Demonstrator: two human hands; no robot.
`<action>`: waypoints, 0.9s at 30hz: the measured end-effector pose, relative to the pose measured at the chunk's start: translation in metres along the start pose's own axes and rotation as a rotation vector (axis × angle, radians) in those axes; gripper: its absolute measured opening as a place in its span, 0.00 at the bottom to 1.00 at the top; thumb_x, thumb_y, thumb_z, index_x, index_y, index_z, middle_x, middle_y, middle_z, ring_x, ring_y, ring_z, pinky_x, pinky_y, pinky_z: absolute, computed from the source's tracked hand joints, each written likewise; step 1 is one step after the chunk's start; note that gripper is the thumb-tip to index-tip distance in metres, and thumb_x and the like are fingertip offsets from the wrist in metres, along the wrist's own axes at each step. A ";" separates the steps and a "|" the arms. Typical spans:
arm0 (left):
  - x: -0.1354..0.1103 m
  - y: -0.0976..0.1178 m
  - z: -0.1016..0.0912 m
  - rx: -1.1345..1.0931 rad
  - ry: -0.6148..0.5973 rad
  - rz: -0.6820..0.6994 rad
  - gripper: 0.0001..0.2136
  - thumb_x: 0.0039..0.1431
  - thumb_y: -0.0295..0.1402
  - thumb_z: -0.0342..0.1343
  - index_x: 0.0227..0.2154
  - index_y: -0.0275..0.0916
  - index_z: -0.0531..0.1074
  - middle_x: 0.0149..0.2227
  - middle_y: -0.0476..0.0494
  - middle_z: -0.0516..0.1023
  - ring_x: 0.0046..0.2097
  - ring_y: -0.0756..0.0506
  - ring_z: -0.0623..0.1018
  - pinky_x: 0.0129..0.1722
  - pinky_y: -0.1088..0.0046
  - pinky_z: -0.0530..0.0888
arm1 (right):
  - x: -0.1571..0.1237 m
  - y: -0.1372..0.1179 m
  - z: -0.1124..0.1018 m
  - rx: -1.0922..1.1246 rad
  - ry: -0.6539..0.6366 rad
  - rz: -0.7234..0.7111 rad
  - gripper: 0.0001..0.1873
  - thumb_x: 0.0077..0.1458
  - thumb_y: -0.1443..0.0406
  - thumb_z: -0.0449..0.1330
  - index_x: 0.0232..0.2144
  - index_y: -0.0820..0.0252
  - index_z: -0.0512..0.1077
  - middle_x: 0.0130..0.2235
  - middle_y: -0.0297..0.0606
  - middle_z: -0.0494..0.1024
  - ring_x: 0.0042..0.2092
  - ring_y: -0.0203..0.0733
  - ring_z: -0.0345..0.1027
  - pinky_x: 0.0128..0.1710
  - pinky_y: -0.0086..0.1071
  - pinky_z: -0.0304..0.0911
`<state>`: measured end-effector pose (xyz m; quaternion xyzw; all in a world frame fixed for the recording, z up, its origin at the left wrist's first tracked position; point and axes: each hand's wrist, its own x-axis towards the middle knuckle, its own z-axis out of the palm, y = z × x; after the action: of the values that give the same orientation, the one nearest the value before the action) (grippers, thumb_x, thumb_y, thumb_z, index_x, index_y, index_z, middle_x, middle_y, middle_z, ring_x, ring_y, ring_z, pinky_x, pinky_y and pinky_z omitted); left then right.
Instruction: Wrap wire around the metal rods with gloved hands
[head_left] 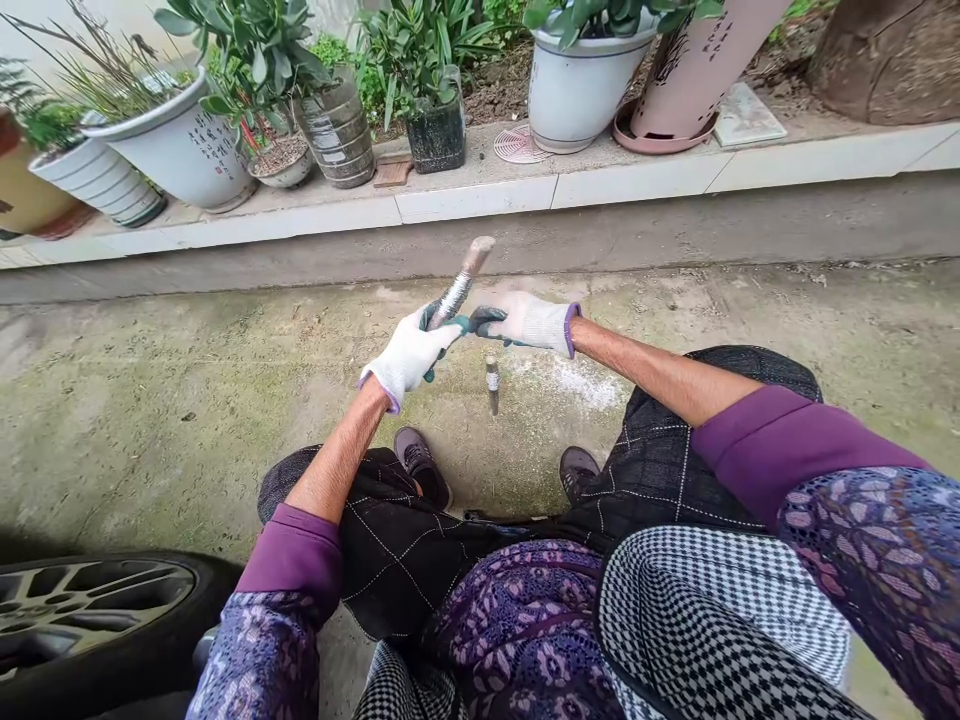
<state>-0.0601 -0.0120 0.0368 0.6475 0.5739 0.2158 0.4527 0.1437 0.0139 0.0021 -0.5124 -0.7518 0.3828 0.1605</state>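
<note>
Wheel (94,604) at my lower left, then a white pot (191,150) up on the ledge (480,200); neither touches the work. Next comes the left hand (412,350), gloved, reaching out over the concrete (247,350), its fingers closed round the lower part of a stick (472,262). From my distant seat I see the stick slant up and to the right, with silvery wrapping (453,300) below a bare, brownish upper end. Nearer the feet, a banded peg (493,385) is on the concrete; whether it stands or lies I can't tell from above. The right hand (517,318), also gloved, is just beside the left, fingers bent and tips bunched toward the left thumb; I can't tell whether they pinch anything. Farther right, white powder (589,385) is scattered on the concrete. I judge the step in hand to be two-handed handling of the stick, left as holder, right as worker. As I read it, the next move calls for a steady left grip and careful right fingertips near the wrapping.
</note>
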 end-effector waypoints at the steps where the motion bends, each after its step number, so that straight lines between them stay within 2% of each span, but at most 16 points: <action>1: 0.001 0.002 0.000 -0.069 -0.005 -0.001 0.21 0.63 0.43 0.53 0.55 0.39 0.71 0.21 0.55 0.64 0.18 0.55 0.59 0.17 0.79 0.63 | -0.002 0.000 -0.001 -0.022 0.025 -0.001 0.14 0.56 0.72 0.60 0.43 0.62 0.80 0.39 0.37 0.83 0.32 0.34 0.71 0.31 0.26 0.65; 3: 0.003 0.005 -0.001 -0.192 -0.025 0.015 0.22 0.67 0.46 0.46 0.55 0.37 0.70 0.20 0.57 0.61 0.17 0.55 0.56 0.16 0.80 0.62 | -0.005 -0.002 -0.002 0.025 0.066 0.014 0.14 0.57 0.72 0.60 0.44 0.61 0.79 0.40 0.37 0.83 0.33 0.34 0.71 0.30 0.25 0.65; 5: 0.007 0.007 0.000 -0.262 -0.031 0.036 0.23 0.69 0.46 0.42 0.55 0.36 0.70 0.20 0.57 0.60 0.16 0.55 0.55 0.16 0.81 0.62 | -0.008 -0.007 -0.001 0.156 0.093 0.047 0.13 0.57 0.72 0.59 0.44 0.61 0.78 0.41 0.38 0.82 0.33 0.34 0.72 0.27 0.24 0.66; 11: 0.029 0.002 0.019 -0.367 0.153 0.058 0.14 0.65 0.41 0.53 0.47 0.37 0.71 0.22 0.57 0.64 0.18 0.56 0.62 0.18 0.81 0.65 | -0.004 -0.028 0.007 0.656 0.218 0.097 0.07 0.65 0.65 0.58 0.43 0.63 0.73 0.39 0.44 0.82 0.33 0.35 0.74 0.25 0.23 0.69; 14: 0.039 -0.003 0.030 -0.510 0.212 0.098 0.12 0.60 0.39 0.59 0.42 0.38 0.72 0.23 0.56 0.66 0.19 0.56 0.64 0.21 0.81 0.68 | 0.007 -0.033 0.012 0.794 0.285 0.108 0.07 0.65 0.63 0.58 0.40 0.62 0.71 0.35 0.41 0.81 0.29 0.34 0.73 0.23 0.24 0.69; 16: 0.044 -0.006 0.034 -0.663 0.249 0.075 0.12 0.57 0.38 0.62 0.40 0.39 0.71 0.23 0.56 0.68 0.20 0.56 0.66 0.24 0.79 0.71 | 0.014 -0.034 0.015 0.837 0.317 0.112 0.05 0.65 0.65 0.56 0.39 0.61 0.70 0.34 0.39 0.80 0.26 0.34 0.72 0.22 0.27 0.69; 18: 0.049 -0.009 0.034 -0.833 0.260 0.028 0.12 0.54 0.37 0.64 0.37 0.39 0.70 0.23 0.54 0.71 0.22 0.54 0.71 0.28 0.76 0.74 | 0.020 -0.033 0.019 0.811 0.361 0.113 0.04 0.63 0.67 0.57 0.41 0.61 0.70 0.35 0.38 0.80 0.27 0.35 0.72 0.23 0.29 0.70; 20: 0.052 -0.010 0.031 -0.970 0.266 0.011 0.11 0.52 0.35 0.65 0.34 0.40 0.69 0.24 0.53 0.73 0.25 0.52 0.75 0.32 0.74 0.76 | 0.022 -0.033 0.023 0.699 0.395 0.089 0.08 0.59 0.68 0.60 0.43 0.61 0.70 0.38 0.38 0.80 0.30 0.36 0.72 0.27 0.31 0.71; 24: 0.060 -0.010 0.028 -1.126 0.302 0.086 0.09 0.50 0.28 0.64 0.30 0.39 0.68 0.28 0.51 0.76 0.31 0.51 0.78 0.38 0.74 0.76 | 0.022 -0.033 0.029 0.332 0.432 -0.013 0.16 0.54 0.63 0.64 0.45 0.60 0.70 0.40 0.39 0.80 0.37 0.41 0.73 0.39 0.38 0.72; 27: 0.064 -0.009 0.031 -1.186 0.300 0.118 0.07 0.52 0.26 0.62 0.31 0.40 0.69 0.30 0.50 0.78 0.34 0.50 0.79 0.40 0.73 0.76 | 0.025 -0.034 0.031 0.021 0.474 -0.047 0.22 0.52 0.60 0.64 0.49 0.60 0.69 0.46 0.45 0.79 0.43 0.48 0.73 0.45 0.42 0.70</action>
<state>-0.0241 0.0370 -0.0017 0.2786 0.3767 0.6117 0.6374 0.0915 0.0171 0.0033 -0.5688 -0.7007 0.2556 0.3467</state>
